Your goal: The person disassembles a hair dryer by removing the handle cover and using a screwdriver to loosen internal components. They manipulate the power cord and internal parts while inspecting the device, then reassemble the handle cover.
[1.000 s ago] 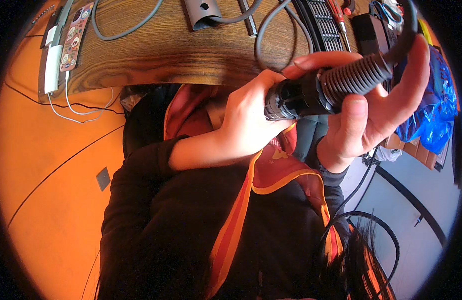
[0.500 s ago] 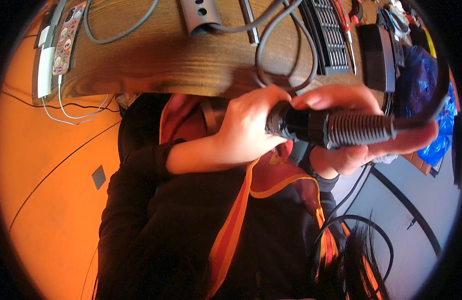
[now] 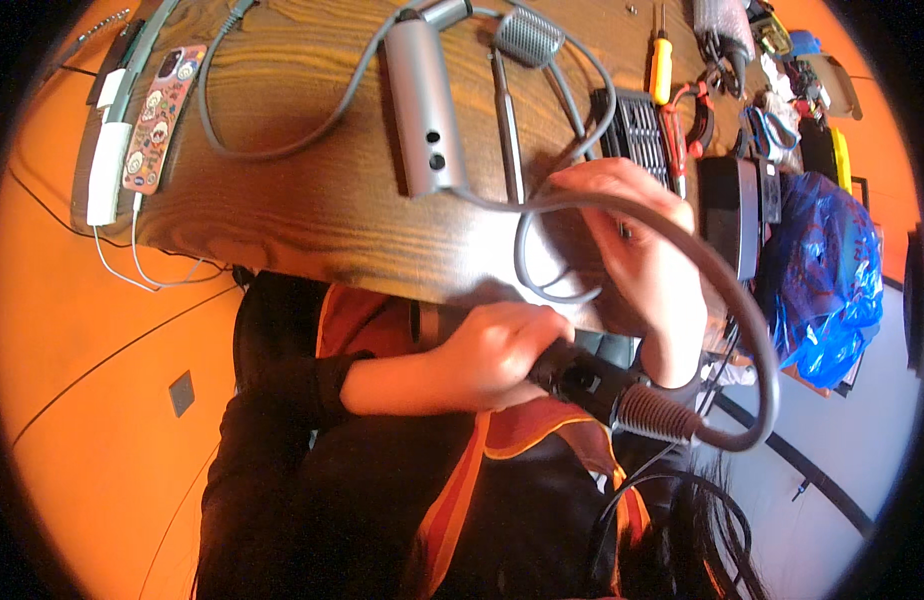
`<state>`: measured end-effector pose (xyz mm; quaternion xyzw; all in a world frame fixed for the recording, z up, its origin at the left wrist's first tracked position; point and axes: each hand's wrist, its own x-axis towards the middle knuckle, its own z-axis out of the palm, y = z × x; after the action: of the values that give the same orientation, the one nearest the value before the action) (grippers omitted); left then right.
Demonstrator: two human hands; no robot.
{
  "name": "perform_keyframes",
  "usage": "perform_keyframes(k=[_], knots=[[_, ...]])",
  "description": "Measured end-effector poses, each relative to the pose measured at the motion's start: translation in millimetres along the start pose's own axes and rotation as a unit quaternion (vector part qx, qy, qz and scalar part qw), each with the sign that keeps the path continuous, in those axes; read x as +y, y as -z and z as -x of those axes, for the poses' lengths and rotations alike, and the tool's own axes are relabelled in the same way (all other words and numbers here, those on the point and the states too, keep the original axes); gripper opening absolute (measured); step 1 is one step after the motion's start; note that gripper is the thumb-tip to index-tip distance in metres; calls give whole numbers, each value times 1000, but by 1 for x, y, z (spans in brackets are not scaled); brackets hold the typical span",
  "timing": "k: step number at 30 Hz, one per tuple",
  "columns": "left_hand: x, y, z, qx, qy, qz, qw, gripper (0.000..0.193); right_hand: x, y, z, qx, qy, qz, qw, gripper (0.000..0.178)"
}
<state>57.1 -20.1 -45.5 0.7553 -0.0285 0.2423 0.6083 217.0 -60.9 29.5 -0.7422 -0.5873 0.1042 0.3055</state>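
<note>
My left hand (image 3: 507, 345) is wrapped round a black cylindrical cord end (image 3: 582, 380), held in front of my body just off the desk edge. From its ribbed sleeve (image 3: 657, 413) a thick grey cord (image 3: 762, 330) loops up and back across to a silver-grey tube (image 3: 422, 110) with round holes, lying on the desk. My right hand (image 3: 637, 245) is over the desk's front edge, behind the cord, its fingers loosely bent and apart. I see nothing in it, though the cord crosses in front of part of the hand.
On the wooden desk (image 3: 282, 200) lie a perforated grey cylinder (image 3: 529, 37), a slim metal tool (image 3: 509, 135), a bit set (image 3: 637, 130), a yellow-handled screwdriver (image 3: 662, 70) and red-handled pliers (image 3: 672, 135). A phone (image 3: 162, 125) is at left; a blue plastic bag (image 3: 822, 270) is at right.
My right hand has left the black cord end and moved up and left over the desk. My left hand has lowered the piece, tilting its ribbed end down.
</note>
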Motion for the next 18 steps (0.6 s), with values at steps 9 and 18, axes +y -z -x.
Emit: perform_keyframes(k=[9, 18], knots=[[1, 3, -1, 0, -35, -16, 999, 37, 24, -24, -41, -58, 245, 298, 921, 30], [2, 7, -3, -2, -46, -17, 999, 36, 40, -11, -39, -97, 361, 270, 887, 27]])
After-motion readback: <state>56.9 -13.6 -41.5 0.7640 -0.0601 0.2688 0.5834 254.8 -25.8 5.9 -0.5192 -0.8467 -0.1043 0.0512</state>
